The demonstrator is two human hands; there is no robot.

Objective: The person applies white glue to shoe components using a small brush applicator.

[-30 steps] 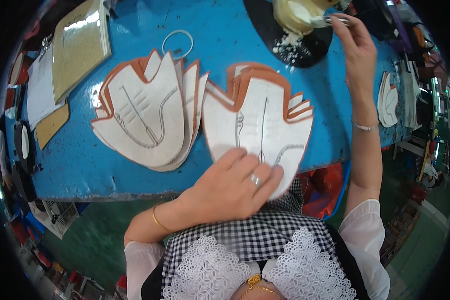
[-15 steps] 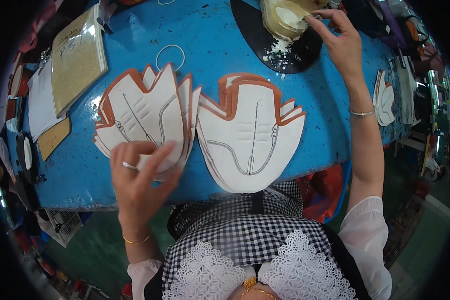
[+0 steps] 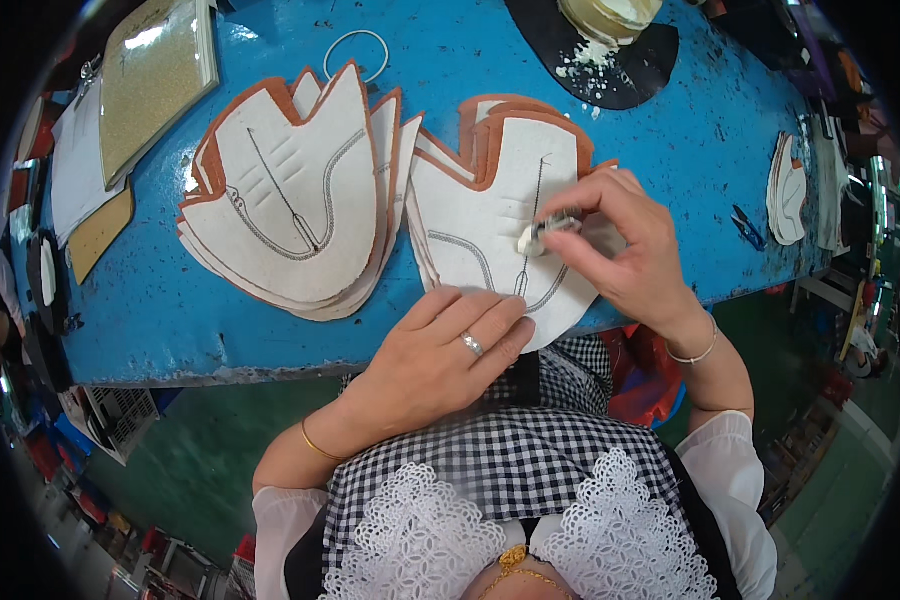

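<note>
Item: white shoe-upper piece (image 3: pixel 480 215), near bench (image 3: pixel 670 150) edge; likely thin, floppy (hold flat). Your left hand (image 3: pixel 440 365) presses it, fingers together; your right hand (image 3: pixel 625 250) pinches a glue brush (image 3: pixel 542 232).

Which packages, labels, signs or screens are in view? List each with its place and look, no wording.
No signs or screens show.
Gold board: far left of the blue table, flat glittery rectangle with handwriting on it.
White sheets: left of the gold board, a clipped pale stack.
Tub: far edge of the table on a black mat, round, pale, holding white paste, no label visible.
</note>
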